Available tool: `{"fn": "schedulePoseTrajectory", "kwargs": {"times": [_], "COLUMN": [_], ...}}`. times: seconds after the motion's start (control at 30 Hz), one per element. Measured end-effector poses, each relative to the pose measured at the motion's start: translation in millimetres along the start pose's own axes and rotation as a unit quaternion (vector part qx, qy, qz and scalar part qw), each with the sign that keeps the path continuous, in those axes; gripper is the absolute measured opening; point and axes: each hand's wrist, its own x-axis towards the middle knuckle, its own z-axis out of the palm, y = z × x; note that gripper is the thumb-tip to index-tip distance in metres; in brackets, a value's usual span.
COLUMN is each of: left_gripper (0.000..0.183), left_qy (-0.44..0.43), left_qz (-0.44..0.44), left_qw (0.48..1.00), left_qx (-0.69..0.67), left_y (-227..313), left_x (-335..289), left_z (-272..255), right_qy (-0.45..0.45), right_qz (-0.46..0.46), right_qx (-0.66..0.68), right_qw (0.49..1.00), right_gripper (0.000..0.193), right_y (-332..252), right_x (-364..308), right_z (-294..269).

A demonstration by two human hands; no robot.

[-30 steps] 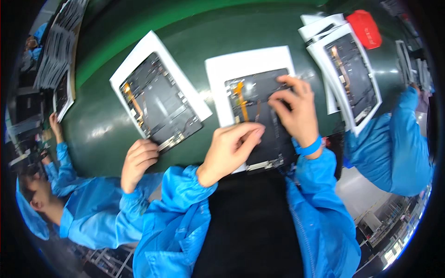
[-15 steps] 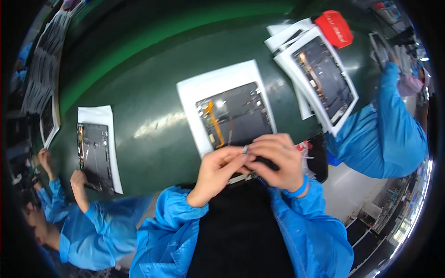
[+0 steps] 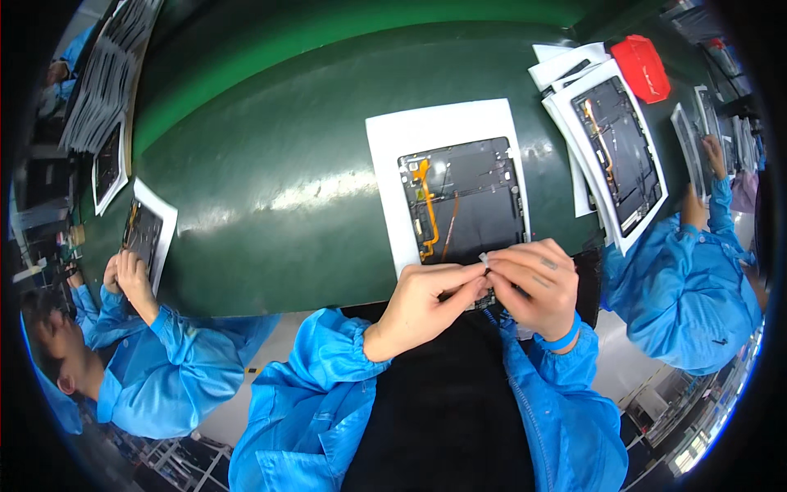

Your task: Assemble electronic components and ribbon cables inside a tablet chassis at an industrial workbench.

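Note:
An opened black tablet housing lies on a white sheet in front of me. An orange ribbon cable runs down its left part, and a thin reddish-brown strip lies beside it. Over the housing's near edge my left hand and my right hand meet fingertip to fingertip, both pinched closed. Between them is a small whitish piece, too small to name. A blue band circles my right wrist. My hands hide the housing's near right corner.
At the right, another black housing rests on stacked white sheets, beside a red pouch. A co-worker at the left handles a similar housing. Another co-worker stands at the right. A tall stack of panels is at the far left.
My view has shifted, so the bench things appear farther right. My fingertips still meet around the small piece. The left co-worker's housing is now tilted, with both their hands at it.

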Motion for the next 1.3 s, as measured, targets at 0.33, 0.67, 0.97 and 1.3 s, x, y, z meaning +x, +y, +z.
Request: {"fn": "schedulePoseTrajectory", "kwargs": {"times": [0.33,0.67,0.97,1.3], "left_gripper": [0.020,0.021,0.026,0.028], "left_qy": [-0.028,-0.095,-0.213,-0.258], "left_qz": [0.078,0.039,-0.150,-0.194], "left_qw": [0.978,0.978,0.954,0.926], "left_qx": [0.193,0.180,-0.147,-0.197], "left_y": [7,9,-5,2], "left_x": [-8,-7,-13,-21], "left_z": [-7,-10,-34,-47], "right_qy": [-0.063,-0.093,-0.021,-0.184], "right_qz": [-0.022,-0.047,0.187,0.553], "right_qx": [-0.011,-0.044,-0.095,-0.328], "right_qw": [0.998,0.994,0.978,0.744], "right_gripper": [0.014,0.012,0.010,0.013], "right_y": [-2,0,43,61], "right_x": [-3,-8,-33,-166], "right_z": [0,0,-45,-115]}}
